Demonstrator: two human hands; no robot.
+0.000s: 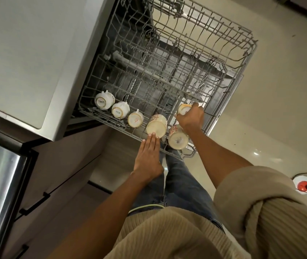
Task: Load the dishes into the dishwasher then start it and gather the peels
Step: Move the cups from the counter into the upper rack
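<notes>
— Dishwasher rack (223,53): where does it stand, and what is in it?

— Pulled right out over the floor (289,109), beside the steel bench (27,62). Six cups sit bottom-up along its near edge. The two at the left, cup one (104,101) and cup two (120,110), carry the word "SISTA" on their bases; the smaller line below it is too fine to read. The third cup (135,119) has a red mark on its base that I cannot make out.

— And the hands?

— The left hand (149,156) lies flat, fingers (152,140) straight and together, their tips touching the base of a tall mug (156,128) with red print on its side. The right hand (191,118) reaches further in — its fingers are curled round a small cup (183,108) with an orange band, gripping it over the wires.

— Anything between them?

— Another tall mug (178,136) with red patterning, tipped on its side just under the right wrist; its base bears a printed stamp, unreadable.

— Elsewhere?

— A red-and-white socket (302,185) with a black cord on the floor at right.
</notes>
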